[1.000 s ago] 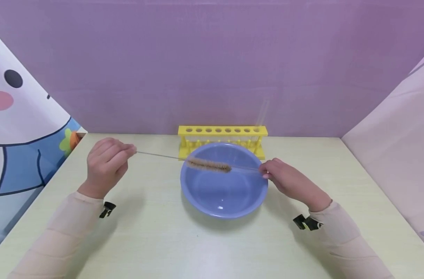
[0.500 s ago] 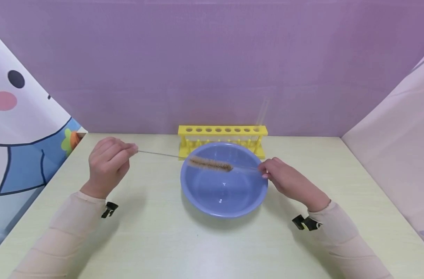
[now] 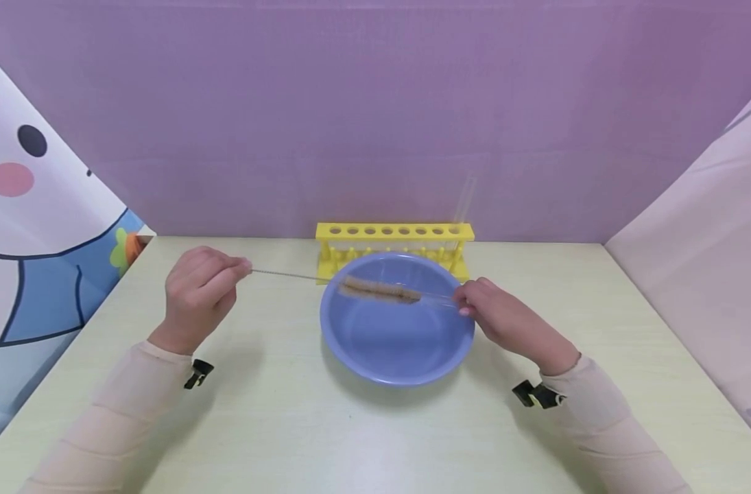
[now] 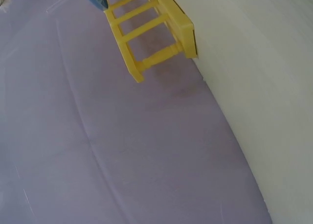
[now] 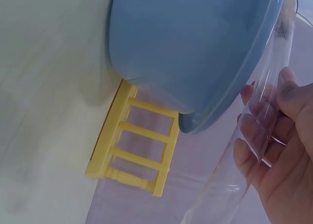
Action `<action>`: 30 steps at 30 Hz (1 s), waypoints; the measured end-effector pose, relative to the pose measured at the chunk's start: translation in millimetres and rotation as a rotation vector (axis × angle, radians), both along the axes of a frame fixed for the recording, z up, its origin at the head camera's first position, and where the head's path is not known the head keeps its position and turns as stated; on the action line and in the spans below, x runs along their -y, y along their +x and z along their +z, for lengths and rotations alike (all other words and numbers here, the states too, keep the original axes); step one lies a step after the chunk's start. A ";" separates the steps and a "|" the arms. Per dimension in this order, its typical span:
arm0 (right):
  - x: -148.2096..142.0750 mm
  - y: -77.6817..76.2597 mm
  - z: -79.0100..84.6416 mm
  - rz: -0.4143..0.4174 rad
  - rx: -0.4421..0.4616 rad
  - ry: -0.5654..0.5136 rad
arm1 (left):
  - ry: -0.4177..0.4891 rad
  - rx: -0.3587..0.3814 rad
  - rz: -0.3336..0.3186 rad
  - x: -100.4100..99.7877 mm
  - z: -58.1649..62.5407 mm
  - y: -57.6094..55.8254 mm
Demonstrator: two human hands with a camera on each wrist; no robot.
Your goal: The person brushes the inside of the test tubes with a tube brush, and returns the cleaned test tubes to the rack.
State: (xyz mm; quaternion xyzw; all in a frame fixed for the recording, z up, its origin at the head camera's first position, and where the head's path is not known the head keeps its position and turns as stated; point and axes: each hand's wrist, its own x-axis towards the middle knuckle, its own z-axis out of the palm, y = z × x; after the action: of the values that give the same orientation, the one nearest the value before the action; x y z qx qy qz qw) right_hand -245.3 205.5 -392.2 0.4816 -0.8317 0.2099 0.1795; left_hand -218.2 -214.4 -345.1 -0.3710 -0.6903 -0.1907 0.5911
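My left hand (image 3: 199, 295) pinches the twisted wire handle of a test tube brush (image 3: 380, 291), which stretches almost level to the right. Its tan bristles hang over the blue basin (image 3: 398, 379). Between the thumb and fingers of my right hand (image 3: 498, 317) is a clear test tube (image 5: 261, 111), above the basin's right rim. The bristle tip shows through the tube's clear wall in the right wrist view, apparently inside it. The left wrist view does not show my left hand; only a bit of bristle appears in its top left corner.
Behind the basin stands a yellow test tube rack (image 3: 395, 233), with another clear test tube (image 3: 466, 199) leaning in its rightmost hole. A purple backdrop (image 3: 375, 116) rises behind the pale table (image 3: 276, 418).
My left hand and the brush have shifted slightly to the right. My right hand, with the test tube, has moved a little left.
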 end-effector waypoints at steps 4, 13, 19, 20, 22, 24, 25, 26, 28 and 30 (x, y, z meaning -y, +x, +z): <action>2.8 0.5 0.1 -0.003 -0.005 -0.004 | -0.010 0.030 -0.001 -1.9 -0.9 -0.3; 3.7 1.3 -2.7 -0.030 -0.039 0.008 | -0.117 0.174 0.050 0.8 -2.1 0.7; 7.1 2.6 -1.9 -0.061 -0.046 0.015 | -0.168 0.336 0.108 1.1 2.3 6.2; 8.1 3.0 -1.9 -0.069 -0.048 0.017 | -0.168 0.363 0.111 0.5 3.2 7.4; 9.8 3.6 -2.4 -0.083 -0.053 0.022 | -0.169 0.414 0.121 -0.7 4.8 9.5; 11.0 4.2 -3.4 -0.092 -0.060 0.024 | -0.174 0.463 0.133 -1.7 6.1 11.4; 11.4 4.5 -4.0 -0.094 -0.064 0.023 | -0.175 0.485 0.139 -2.3 6.4 12.2; 11.8 4.6 -4.6 -0.098 -0.069 0.023 | -0.174 0.507 0.146 -2.8 6.7 13.0; 12.4 4.9 -5.7 -0.099 -0.078 0.023 | -0.163 0.561 0.159 -3.3 6.7 14.6; 13.2 5.1 -6.5 -0.097 -0.084 0.023 | -0.147 0.610 0.171 -4.1 6.7 16.0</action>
State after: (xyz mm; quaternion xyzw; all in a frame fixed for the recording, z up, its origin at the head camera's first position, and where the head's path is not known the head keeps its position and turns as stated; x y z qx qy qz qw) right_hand -240.2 192.3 -398.7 0.4512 -0.8481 0.1710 0.2189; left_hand -202.3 -210.3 -338.4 -0.2790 -0.8763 -0.1923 0.3425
